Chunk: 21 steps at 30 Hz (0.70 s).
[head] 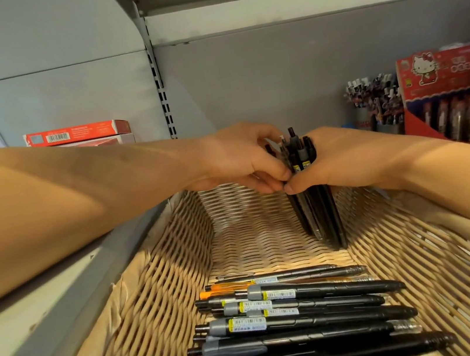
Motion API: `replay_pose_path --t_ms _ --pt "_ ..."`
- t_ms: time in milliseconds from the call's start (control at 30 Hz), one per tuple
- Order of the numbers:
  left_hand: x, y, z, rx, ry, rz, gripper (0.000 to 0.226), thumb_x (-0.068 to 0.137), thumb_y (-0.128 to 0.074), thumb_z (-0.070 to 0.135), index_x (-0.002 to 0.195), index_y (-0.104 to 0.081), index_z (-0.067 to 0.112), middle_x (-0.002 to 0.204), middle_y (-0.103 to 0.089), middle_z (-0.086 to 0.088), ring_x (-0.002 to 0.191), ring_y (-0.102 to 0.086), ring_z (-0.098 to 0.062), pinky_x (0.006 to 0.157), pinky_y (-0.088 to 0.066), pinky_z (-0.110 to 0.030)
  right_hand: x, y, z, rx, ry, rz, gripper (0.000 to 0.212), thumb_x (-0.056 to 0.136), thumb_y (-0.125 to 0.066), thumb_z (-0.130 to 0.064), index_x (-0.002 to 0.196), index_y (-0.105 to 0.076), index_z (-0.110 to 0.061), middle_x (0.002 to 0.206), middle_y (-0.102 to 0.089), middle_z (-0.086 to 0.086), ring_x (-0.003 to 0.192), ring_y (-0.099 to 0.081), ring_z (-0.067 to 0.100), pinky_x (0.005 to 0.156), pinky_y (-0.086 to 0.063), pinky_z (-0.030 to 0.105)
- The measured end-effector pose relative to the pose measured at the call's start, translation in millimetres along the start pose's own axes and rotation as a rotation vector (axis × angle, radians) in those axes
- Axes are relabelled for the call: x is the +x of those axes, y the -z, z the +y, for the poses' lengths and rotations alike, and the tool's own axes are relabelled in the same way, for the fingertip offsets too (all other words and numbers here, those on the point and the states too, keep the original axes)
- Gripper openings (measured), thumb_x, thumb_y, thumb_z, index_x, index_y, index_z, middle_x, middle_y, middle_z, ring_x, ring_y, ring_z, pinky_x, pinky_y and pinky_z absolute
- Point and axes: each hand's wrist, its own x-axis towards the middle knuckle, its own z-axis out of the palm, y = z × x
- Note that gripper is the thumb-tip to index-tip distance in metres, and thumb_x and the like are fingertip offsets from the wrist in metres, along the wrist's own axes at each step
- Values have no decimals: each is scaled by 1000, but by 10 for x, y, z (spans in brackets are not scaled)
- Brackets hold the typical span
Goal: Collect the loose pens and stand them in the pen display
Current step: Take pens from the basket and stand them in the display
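A bundle of black retractable pens with grey clips and yellow barcode labels (310, 184) is held upright at the far end of a long tan woven wicker basket (144, 315), tips resting on the basket floor and push-buttons pointing up. The bundle is clasped between both hands: the right hand (339, 161) is wrapped round its right side, thumb curled across the front at mid-height, while the fingers of the left hand (240, 158) are curled against the tops and left side of the pens, apparently so that the ends can be squared and the bundle kept from splaying. The upright hold, with tips grounded, is judged to serve gathering the pens into one tidy handful before they are carried off. Nearer the camera, a layer of loose black and grey pens (305, 317) is left lying flat across the basket bottom, with an orange-barrelled pen (229, 287) among them, so the collecting is judged to be only partly done. To the right on the grey metal shelf (273, 79), grey cups packed with standing pens (376, 106) are seen beside a red cartoon-cat display box (442, 74); whether either is the intended display cannot be told. Red and white boxes (79, 133) are stacked on the left.
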Motion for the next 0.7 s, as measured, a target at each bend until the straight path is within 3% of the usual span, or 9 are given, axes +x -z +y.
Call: replay_pose_path --t_ms 67,167,267,367,433,600,700 --pt "7 8 -4 -53 -11 4 40 87 -69 -3 120 -55 15 111 -70 -21 82 -74 -23 83 -62 -36 -7 2 -6 17 -1 -3 13 79 -83 -31 87 -75 -24 80 -75 -5 74 -70 5 63 -49 19" --pt "19 21 -5 -135 -37 7 35 89 -64 -5 116 -57 17 102 -70 -17 78 -75 -22 78 -62 -34 3 4 -18 37 21 21 13 78 -84 -32 86 -74 -28 83 -75 -7 83 -69 10 69 -45 27" --pt "45 13 -29 -204 -15 2 33 84 -59 -2 112 -58 15 101 -68 -16 77 -76 -27 72 -62 -33 19 -2 -9 10 6 5 14 79 -83 -32 87 -73 -26 82 -74 -8 78 -67 8 67 -44 26" --pt "39 19 -39 -232 63 -64 44 70 -57 8 114 -61 12 103 -70 -16 84 -76 -31 71 -60 -32 24 -18 -9 -11 -1 -44 13 79 -83 -29 77 -71 -26 69 -68 -11 66 -63 4 63 -44 25" --pt "13 34 -24 -229 94 -106 46 69 -56 11 114 -66 8 98 -75 -12 89 -75 -33 71 -60 -31 18 -26 -25 -14 7 -53 12 79 -83 -26 77 -71 -26 71 -68 -9 71 -65 8 66 -45 26" --pt "-57 11 98 -169 107 -81 37 84 -61 16 118 -66 3 108 -71 -14 92 -75 -30 78 -61 -33 -8 -16 -18 -24 39 -31 9 79 -80 -21 82 -73 -23 67 -68 -12 64 -63 0 64 -45 28" --pt "-130 -5 278 -85 102 5 29 96 -58 20 123 -63 8 112 -71 -13 94 -75 -26 87 -60 -37 -4 3 -34 70 52 68 9 81 -76 -15 88 -74 -21 81 -74 -4 82 -69 15 78 -53 38"
